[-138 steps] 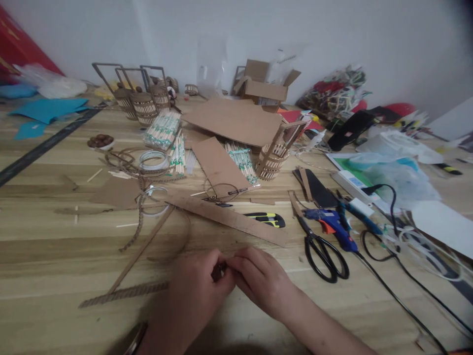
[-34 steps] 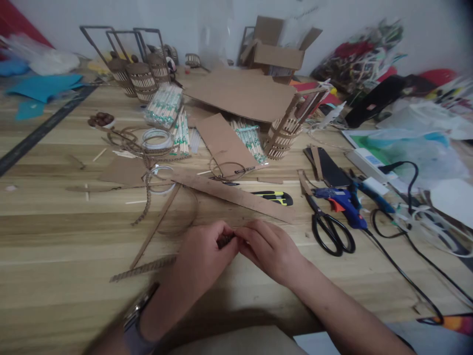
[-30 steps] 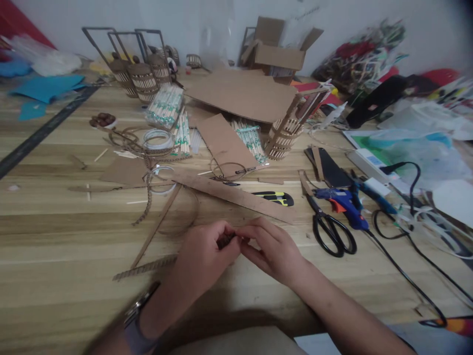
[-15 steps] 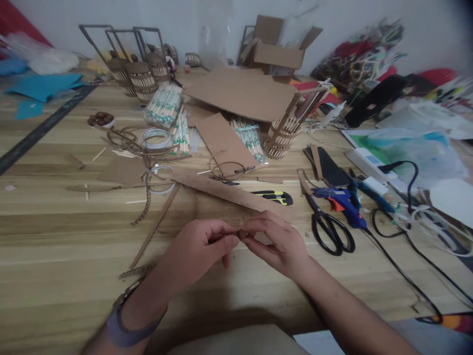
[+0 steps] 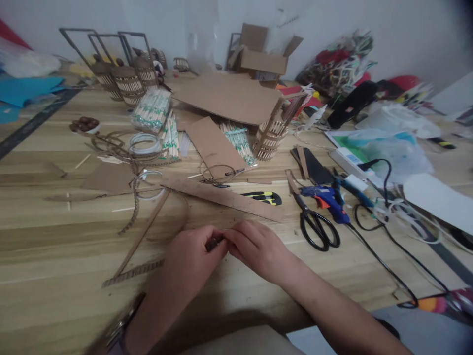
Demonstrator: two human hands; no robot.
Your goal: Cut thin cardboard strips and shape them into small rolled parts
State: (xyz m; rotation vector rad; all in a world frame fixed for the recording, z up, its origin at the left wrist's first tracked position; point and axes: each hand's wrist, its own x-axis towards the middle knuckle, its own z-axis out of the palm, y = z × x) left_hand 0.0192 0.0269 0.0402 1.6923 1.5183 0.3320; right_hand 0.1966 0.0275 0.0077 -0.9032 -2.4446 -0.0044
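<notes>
My left hand [image 5: 194, 254] and my right hand [image 5: 258, 249] meet fingertip to fingertip above the near part of the wooden table. Between the left thumb and fingers is a small dark brown piece [image 5: 214, 242], mostly hidden; it looks like a bit of corrugated cardboard strip. The right fingers pinch at its end. Just beyond the hands lies a long cardboard strip [image 5: 225, 197], with a yellow-and-black utility knife [image 5: 264, 198] behind it. A thin corrugated strip [image 5: 135, 272] lies by the left forearm.
To the right lie black-handled scissors [image 5: 318, 229] and a blue glue gun [image 5: 328, 199] with its cable. Small stick-covered lanterns [image 5: 127, 81], bagged sticks [image 5: 152, 109] and a large cardboard sheet [image 5: 229, 96] are farther back. Coiled strips and white rings [image 5: 145, 143] lie left.
The view has swung a little, so the table things appear farther left. My fingers have closed in more tightly around the small brown piece, and the left hand has rolled over it.
</notes>
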